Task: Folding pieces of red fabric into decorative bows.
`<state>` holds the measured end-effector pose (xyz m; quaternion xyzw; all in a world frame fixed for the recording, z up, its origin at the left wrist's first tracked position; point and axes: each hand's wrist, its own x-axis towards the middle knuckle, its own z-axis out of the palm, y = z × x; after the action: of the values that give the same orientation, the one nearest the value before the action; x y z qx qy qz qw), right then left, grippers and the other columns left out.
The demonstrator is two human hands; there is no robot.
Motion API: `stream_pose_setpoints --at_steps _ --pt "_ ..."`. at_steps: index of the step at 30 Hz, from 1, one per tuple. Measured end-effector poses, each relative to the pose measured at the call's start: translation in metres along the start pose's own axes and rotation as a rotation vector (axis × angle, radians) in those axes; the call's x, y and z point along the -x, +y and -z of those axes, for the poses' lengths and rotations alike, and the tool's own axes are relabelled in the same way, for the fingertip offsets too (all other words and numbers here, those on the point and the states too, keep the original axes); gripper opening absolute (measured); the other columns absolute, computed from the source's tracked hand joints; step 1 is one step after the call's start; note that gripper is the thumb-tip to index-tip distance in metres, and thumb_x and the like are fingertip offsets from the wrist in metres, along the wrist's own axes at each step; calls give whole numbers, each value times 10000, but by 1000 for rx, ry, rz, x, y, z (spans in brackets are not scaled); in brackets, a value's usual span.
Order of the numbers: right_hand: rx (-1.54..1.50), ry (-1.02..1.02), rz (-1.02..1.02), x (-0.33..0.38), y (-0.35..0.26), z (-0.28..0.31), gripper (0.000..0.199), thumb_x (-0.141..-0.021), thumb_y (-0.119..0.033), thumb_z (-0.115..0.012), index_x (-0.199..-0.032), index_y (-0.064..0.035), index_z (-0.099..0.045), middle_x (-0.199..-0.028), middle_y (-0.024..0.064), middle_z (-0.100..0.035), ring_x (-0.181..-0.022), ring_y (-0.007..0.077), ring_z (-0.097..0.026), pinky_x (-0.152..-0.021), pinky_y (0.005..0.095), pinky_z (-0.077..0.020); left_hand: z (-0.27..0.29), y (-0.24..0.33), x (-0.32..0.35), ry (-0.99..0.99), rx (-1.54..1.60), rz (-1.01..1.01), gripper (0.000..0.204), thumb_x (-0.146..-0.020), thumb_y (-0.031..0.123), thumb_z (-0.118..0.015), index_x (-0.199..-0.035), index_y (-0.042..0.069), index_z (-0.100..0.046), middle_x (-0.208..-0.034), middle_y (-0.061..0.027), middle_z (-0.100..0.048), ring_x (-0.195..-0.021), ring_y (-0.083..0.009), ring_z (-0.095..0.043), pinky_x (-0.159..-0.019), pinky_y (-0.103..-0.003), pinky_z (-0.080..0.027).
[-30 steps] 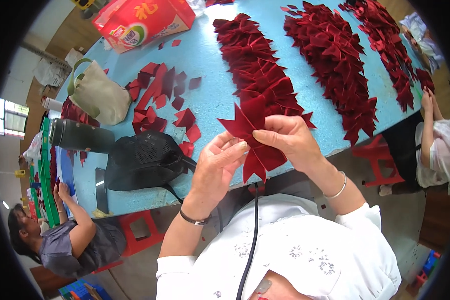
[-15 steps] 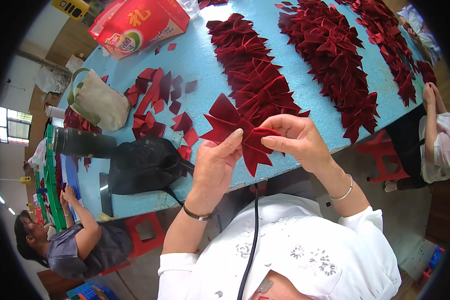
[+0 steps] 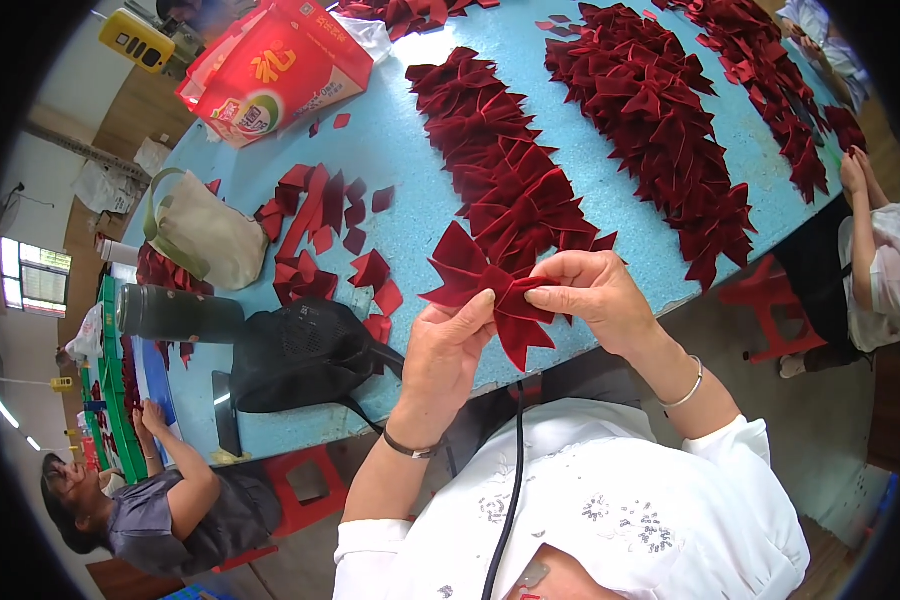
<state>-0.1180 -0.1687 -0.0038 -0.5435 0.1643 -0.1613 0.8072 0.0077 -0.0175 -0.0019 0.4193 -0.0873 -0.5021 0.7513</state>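
I saw left hand [image 3: 448, 352] thumb and fingertips pinching dark red velvet bow [image 3: 490, 290] at knot, frame centre; right hand [image 3: 595, 297] gripped bow's right side. Bow held just above blue table [image 3: 410, 160] edge, rows of finished bows [image 3: 510, 170] beyond.

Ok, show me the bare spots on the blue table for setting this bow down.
Bare blue table lies between the loose red scraps and the nearest row of bows, and near the edge beside the black bag. The bow rows further right are crowded.
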Motion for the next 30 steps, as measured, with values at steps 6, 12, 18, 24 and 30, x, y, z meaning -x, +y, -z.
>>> stream_pose_setpoints --at_steps 6,12,18,24,30 --pt "-7 39 11 -1 7 -3 119 -796 -41 -705 -909 -8 -687 -798 52 -670 -709 92 -609 -640 211 -486 6 -2 0 79 -42 -36 174 -860 79 -653 -1007 -13 -630 -1020 -102 -653 -933 -162 -611 -836 -319 -474" --pt "-7 47 -6 1 5 -4 105 -788 -26 -709 -884 0 -678 -820 64 -666 -741 110 -610 -673 225 -488 3 -2 3 85 -37 -90 93 -850 38 -644 -935 2 -650 -1015 -96 -653 -946 -166 -607 -836 -313 -470" --pt "176 -10 273 5 4 0 155 -734 89 -674 -864 9 -648 -916 92 -638 -869 149 -590 -750 252 -471 0 2 11 -1 -605 -561 186 -714 -46 -682 -877 44 -667 -989 -96 -649 -949 -216 -591 -844 -312 -456" --pt "419 12 592 9 0 -3 280 -638 181 -615 -834 -19 -622 -988 102 -608 -942 185 -563 -800 290 -463 -3 17 14 -105 -1131 -1072 278 -576 -38 -714 -833 64 -678 -995 -98 -640 -954 -255 -552 -831 -343 -449" --pt "426 14 617 12 3 -3 285 -628 183 -612 -821 -27 -616 -989 100 -606 -933 185 -564 -799 291 -463 -4 19 18 -121 -1185 -1185 284 -556 -25 -723 -821 64 -674 -974 -85 -634 -956 -259 -531 -805 -373 -453"
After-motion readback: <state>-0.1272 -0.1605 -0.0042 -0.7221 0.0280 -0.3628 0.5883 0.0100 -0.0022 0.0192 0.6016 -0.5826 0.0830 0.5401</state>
